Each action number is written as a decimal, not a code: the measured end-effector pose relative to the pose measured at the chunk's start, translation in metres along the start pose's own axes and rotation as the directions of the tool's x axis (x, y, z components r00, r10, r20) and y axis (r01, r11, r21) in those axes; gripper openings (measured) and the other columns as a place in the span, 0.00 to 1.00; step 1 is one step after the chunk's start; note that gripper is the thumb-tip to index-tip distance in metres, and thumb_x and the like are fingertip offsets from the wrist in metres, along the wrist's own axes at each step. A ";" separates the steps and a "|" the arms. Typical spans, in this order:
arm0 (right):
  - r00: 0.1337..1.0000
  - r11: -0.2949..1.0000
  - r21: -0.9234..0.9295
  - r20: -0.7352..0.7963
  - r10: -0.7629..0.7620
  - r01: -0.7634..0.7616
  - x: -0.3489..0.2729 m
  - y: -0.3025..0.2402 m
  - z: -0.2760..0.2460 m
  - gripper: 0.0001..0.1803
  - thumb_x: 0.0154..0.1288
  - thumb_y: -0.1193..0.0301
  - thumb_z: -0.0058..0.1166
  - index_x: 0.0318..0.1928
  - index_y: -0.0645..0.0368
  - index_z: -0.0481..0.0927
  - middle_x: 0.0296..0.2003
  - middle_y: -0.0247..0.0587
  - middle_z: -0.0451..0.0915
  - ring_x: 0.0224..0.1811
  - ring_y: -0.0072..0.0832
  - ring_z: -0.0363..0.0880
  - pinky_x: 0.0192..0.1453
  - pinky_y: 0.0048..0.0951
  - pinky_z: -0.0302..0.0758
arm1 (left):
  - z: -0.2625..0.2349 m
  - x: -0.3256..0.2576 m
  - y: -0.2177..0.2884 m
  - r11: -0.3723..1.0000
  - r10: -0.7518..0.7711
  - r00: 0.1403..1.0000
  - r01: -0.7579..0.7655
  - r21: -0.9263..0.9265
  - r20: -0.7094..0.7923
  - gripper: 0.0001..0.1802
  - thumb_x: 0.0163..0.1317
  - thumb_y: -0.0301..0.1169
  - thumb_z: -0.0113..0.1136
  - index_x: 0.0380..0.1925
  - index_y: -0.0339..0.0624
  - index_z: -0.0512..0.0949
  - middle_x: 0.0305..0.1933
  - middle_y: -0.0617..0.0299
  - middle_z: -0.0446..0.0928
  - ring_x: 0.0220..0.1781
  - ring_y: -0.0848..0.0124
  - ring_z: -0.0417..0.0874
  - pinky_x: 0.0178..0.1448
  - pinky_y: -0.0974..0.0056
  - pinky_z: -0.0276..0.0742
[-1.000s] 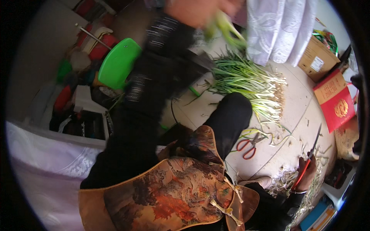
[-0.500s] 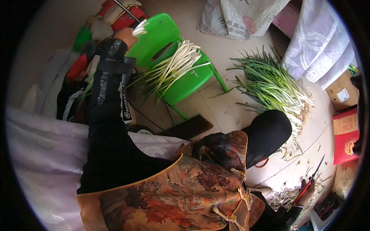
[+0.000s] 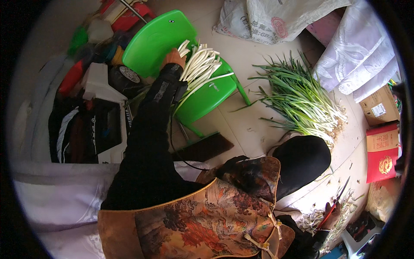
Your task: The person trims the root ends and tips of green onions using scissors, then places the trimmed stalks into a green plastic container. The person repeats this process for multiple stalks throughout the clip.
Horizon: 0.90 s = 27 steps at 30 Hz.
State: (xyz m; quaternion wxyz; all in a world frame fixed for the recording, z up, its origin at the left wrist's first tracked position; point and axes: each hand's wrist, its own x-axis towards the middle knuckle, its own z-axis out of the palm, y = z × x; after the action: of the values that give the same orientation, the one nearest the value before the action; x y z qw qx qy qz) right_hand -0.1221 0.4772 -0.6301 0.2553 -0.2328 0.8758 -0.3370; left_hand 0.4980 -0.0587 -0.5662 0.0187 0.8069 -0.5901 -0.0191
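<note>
My left hand point(image 3: 173, 59) is closed on a small bunch of scallions point(image 3: 183, 48), their white ends sticking out past the fingers. It is over the green plastic chair point(image 3: 159, 39), beside a pile of scallions with clean white ends point(image 3: 200, 64) on the seat. At the lower right, my right hand point(image 3: 331, 217) grips a slim, red-handled cutting tool point(image 3: 342, 190), its long pointed blade angled up and away; whether it is a knife or scissors is unclear. Root and leaf trimmings point(image 3: 311, 221) lie around that hand. A larger heap of rooted scallions point(image 3: 302, 95) rests on the floor.
A broom head point(image 3: 205, 149) lies below the chair. A white woven sack point(image 3: 267, 21) and lilac cloth point(image 3: 358, 47) are at the back. Cardboard point(image 3: 379, 103) and red boxes point(image 3: 382, 153) line the right. A white toy car point(image 3: 105, 112) is at left.
My left hand has moved right and slightly down with its scallions, from beside the chair's back to the pile on the seat. My right hand keeps its tool, shifted slightly left in view.
</note>
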 end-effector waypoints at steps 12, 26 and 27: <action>0.996 0.990 -0.117 -0.030 -0.080 0.076 -0.021 -0.035 0.013 0.19 0.57 0.76 0.58 0.50 0.63 0.72 0.19 0.28 0.69 0.16 0.14 0.64 0.16 0.19 0.60 | 0.032 0.025 0.005 0.990 0.065 0.998 -0.063 -0.125 0.014 0.43 0.50 0.53 0.60 0.62 0.38 0.62 0.63 0.44 0.63 0.63 0.52 0.67 0.65 0.53 0.64; 0.991 0.991 -0.036 -0.032 -0.130 0.129 -0.025 -0.032 0.014 0.18 0.58 0.74 0.60 0.49 0.61 0.73 0.23 0.25 0.68 0.19 0.13 0.62 0.19 0.17 0.59 | 0.020 0.025 -0.006 0.944 0.274 0.951 -0.237 -0.231 0.141 0.52 0.36 0.50 0.72 0.61 0.36 0.62 0.63 0.44 0.64 0.65 0.53 0.65 0.67 0.58 0.61; 0.993 0.993 -0.029 -0.030 -0.113 0.113 -0.025 -0.032 0.014 0.18 0.58 0.74 0.60 0.49 0.61 0.73 0.23 0.25 0.69 0.19 0.13 0.62 0.19 0.17 0.59 | 0.019 0.024 -0.004 0.948 0.259 0.959 -0.229 -0.221 0.117 0.52 0.36 0.50 0.72 0.61 0.36 0.63 0.63 0.44 0.64 0.64 0.53 0.66 0.67 0.58 0.61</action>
State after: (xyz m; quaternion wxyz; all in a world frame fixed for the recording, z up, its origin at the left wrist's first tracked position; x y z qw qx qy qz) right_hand -0.0871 0.4633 -0.6090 0.2186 -0.2801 0.8698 -0.3425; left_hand 0.5083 -0.0807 -0.5852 0.0614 0.7178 -0.6801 -0.1359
